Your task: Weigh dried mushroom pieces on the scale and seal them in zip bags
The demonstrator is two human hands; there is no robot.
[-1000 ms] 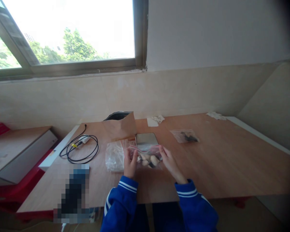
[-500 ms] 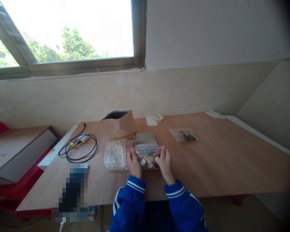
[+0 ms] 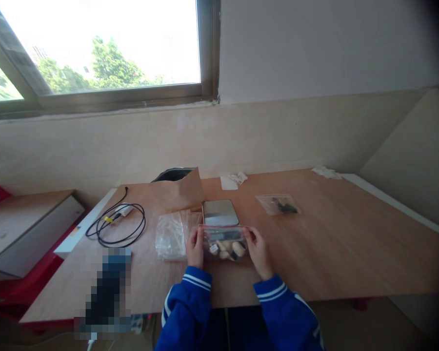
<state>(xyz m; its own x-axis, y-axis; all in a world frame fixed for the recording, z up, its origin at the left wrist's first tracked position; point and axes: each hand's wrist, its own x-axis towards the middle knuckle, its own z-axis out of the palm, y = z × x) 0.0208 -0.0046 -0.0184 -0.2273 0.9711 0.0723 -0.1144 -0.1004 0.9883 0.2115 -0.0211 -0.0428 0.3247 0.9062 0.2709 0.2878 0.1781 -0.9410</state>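
A clear zip-lock bag (image 3: 225,239) with a red seal strip spans the space between my hands. Inside it lie several beige and black lumps too small to identify, plus a small white label. My left hand (image 3: 195,246) pinches the bag's upper left corner, and my right hand (image 3: 259,251) grips the upper right corner. Just beyond the bag rests a flat silver-topped device, like a small scale (image 3: 220,212). Left of my left hand is a pile of clear zip-lock bags (image 3: 170,236).
A brown paper bag (image 3: 181,190) stands open behind the pile. A coiled black cable (image 3: 117,229) with a white adapter lies to the left, above a pixelated dark object (image 3: 106,287). Another filled bag (image 3: 280,204) lies right. Crumpled white paper (image 3: 237,180) is near the wall.
The bag has been lowered and turned flatter, so its contents show more clearly. My hands have spread slightly apart, and the view has shifted a little.
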